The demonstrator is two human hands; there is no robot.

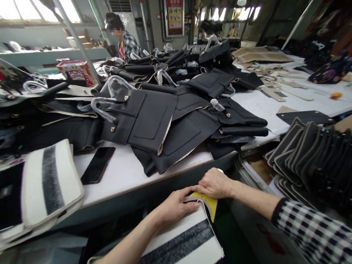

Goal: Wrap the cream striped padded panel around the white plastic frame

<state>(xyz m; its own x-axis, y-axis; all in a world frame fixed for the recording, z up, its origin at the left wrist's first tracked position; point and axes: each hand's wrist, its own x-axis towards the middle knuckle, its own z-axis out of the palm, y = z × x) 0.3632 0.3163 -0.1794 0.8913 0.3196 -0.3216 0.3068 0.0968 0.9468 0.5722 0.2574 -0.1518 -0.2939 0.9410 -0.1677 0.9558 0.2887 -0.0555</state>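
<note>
A white panel with a broad dark stripe (181, 247) lies in front of me, below the table edge, with its far edge curled up. My left hand (177, 208) is closed on that far edge, fingers over the top. Against the same edge is a flat yellow piece (211, 205), partly covered by both hands. My right hand (216, 184) is closed just above the yellow piece, its fingertips meeting those of the left. A small pale end shows behind the right knuckles; what the fist holds is otherwise hidden.
Black bag pieces with plastic-wrapped handles (153, 113) are heaped on the white table (185, 165). A phone (98, 165) and similar striped panels (51, 178) lie left. Dark panels (324, 161) stand stacked at right. Another person (130, 43) is at the back.
</note>
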